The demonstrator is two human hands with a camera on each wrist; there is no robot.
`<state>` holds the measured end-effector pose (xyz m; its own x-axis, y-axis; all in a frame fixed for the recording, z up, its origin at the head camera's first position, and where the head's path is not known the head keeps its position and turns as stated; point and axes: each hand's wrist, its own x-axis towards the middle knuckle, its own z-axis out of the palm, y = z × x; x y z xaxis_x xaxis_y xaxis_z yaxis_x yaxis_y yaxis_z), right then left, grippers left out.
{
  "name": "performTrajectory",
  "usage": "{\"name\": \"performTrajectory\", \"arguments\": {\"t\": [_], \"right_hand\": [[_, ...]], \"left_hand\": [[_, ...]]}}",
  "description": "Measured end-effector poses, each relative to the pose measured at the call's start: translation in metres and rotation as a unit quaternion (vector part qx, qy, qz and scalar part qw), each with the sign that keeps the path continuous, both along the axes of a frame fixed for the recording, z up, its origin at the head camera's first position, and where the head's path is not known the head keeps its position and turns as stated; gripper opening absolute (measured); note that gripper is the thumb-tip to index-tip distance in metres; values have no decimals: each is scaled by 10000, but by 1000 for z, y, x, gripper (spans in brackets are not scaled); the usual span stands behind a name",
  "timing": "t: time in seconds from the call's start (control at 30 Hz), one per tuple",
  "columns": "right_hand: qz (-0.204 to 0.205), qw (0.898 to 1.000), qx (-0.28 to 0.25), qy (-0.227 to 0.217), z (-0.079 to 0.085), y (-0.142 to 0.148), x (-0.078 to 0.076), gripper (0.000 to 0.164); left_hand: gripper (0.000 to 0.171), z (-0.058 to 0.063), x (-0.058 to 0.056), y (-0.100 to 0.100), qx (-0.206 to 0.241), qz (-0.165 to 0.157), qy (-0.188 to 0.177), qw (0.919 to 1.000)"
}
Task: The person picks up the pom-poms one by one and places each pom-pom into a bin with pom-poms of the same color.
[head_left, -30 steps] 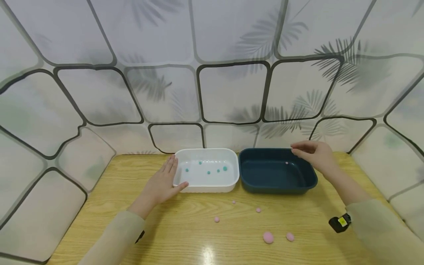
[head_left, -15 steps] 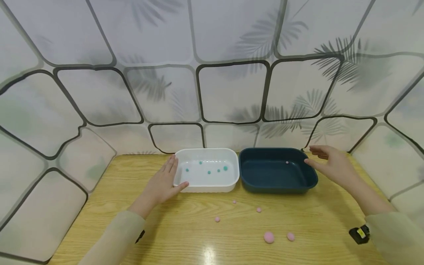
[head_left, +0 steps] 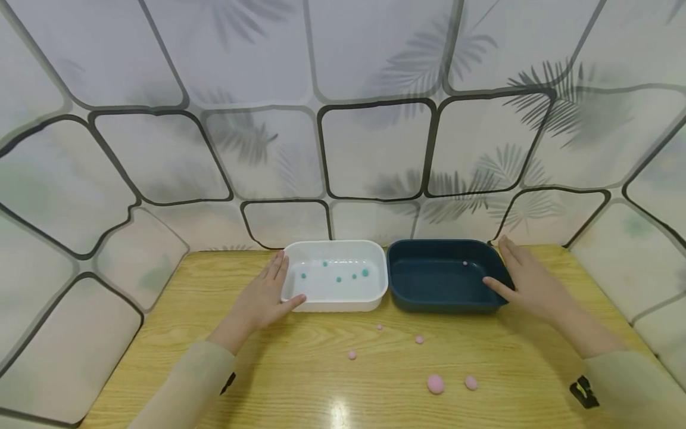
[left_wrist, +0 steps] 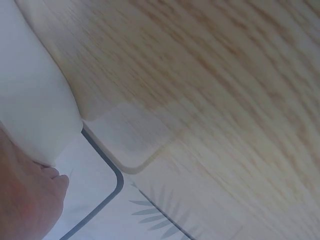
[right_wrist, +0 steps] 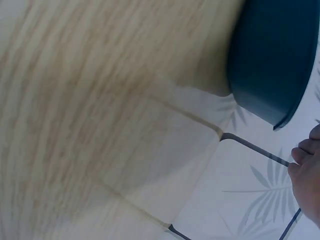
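My left hand (head_left: pixel 261 298) rests on the left end of a white tray (head_left: pixel 334 305), fingers straight along its outer side and thumb at the near corner. Several small green balls (head_left: pixel 365 273) lie in that tray. At the right end of a dark blue tray (head_left: pixel 445 307) is my right hand (head_left: pixel 536 289), its fingers extended along the rim and its thumb over the near edge. A tiny pink ball (head_left: pixel 465 263) lies inside the blue tray. In the right wrist view, the fingers (right_wrist: pixel 306 150) show near the blue tray's end.
On the wooden table (head_left: pixel 300 381), in front of the trays, lie several pink balls, among them a large one (head_left: pixel 435 384) and a smaller one (head_left: pixel 471 383). The two trays stand side by side near a patterned backdrop (head_left: pixel 375 149) behind the table.
My right hand has moved from above the blue tray's far right rim out to the right, then down to its right end, with fingers straightened. The left hand stays put.
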<state>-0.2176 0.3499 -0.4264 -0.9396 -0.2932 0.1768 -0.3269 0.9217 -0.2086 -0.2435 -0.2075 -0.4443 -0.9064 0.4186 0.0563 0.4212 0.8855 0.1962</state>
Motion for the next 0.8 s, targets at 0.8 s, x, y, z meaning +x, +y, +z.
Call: {"name": "performTrajectory", "arguments": {"t": [0.8], "right_hand": [[215,9979,-131,-601,-23,-5,5,99]], "left_hand": [[106,1,-2,-1,-2,159,-162,9997]]}}
